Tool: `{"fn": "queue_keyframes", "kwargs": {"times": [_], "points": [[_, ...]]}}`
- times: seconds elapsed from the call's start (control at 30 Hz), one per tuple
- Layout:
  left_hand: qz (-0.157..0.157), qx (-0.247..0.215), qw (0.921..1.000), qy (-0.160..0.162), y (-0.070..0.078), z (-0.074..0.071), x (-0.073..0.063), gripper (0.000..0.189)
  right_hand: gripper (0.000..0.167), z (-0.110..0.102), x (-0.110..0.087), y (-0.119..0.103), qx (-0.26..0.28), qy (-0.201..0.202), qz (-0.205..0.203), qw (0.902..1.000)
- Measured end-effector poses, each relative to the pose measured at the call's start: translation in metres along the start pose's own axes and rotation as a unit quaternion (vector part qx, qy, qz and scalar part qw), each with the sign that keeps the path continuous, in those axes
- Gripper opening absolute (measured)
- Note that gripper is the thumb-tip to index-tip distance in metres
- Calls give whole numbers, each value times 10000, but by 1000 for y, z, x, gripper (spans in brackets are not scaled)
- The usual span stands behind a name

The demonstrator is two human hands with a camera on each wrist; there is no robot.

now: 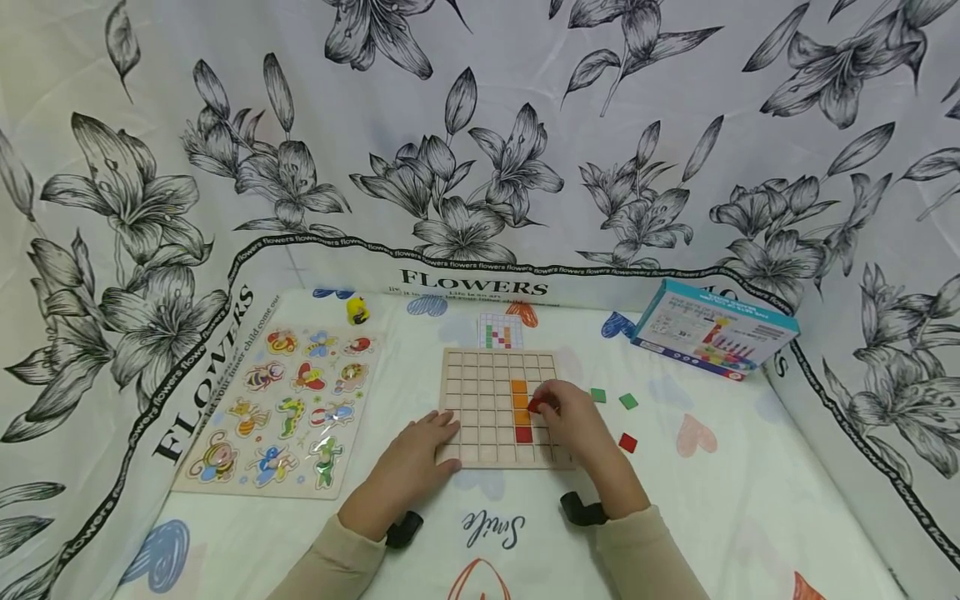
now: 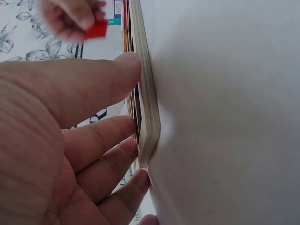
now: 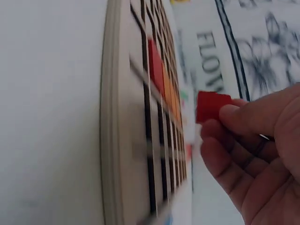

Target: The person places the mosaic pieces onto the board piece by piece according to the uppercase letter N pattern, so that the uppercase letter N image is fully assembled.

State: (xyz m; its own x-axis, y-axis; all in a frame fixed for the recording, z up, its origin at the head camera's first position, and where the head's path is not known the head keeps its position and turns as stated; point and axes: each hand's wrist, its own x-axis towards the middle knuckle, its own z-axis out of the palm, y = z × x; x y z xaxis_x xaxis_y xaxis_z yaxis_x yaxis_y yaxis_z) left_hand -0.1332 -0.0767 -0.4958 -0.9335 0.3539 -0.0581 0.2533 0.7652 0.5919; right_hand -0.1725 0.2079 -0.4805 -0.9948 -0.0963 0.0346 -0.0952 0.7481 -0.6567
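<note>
A wooden grid board [image 1: 480, 454] lies flat in front of me. In one of its columns, orange tiles [image 1: 520, 402] sit in a line with a red tile [image 1: 523, 435] at the near end. My right hand [image 1: 576, 417] is over the board's right part, pinching a small red square tile [image 3: 211, 106] between thumb and fingers. That held tile is off the board in the right wrist view. My left hand [image 1: 412, 457] rests at the board's left edge; its thumb and fingers [image 2: 101, 140] touch the rim with the fingers loosely extended.
Two green tiles [image 1: 628, 401] and a loose red tile [image 1: 627, 442] lie right of the board. Behind it is a small pattern card [image 1: 500, 332]. An insect picture puzzle [image 1: 273, 417] lies left, near a yellow toy [image 1: 357, 311]. A box [image 1: 712, 333] stands back right.
</note>
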Motion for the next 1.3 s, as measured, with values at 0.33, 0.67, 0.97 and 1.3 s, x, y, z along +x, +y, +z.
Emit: {"fn": "queue_keyframes", "kwargs": {"times": [0.33,0.67,0.97,1.3], "points": [[92,49,9999,28,-1,2,0,62,12,34,19,-23,-333,-459,-241,9981],[118,48,9999,51,-2,1,-2,61,12,37,17,-20,-145,-825,-146,9964],[86,43,9999,103,-3,1,0,61,12,40,15,-19,-547,-692,-553,9946],[53,7,10000,32,-2,1,-1,62,13,25,10,-5,-291,-320,-444,9981]]}}
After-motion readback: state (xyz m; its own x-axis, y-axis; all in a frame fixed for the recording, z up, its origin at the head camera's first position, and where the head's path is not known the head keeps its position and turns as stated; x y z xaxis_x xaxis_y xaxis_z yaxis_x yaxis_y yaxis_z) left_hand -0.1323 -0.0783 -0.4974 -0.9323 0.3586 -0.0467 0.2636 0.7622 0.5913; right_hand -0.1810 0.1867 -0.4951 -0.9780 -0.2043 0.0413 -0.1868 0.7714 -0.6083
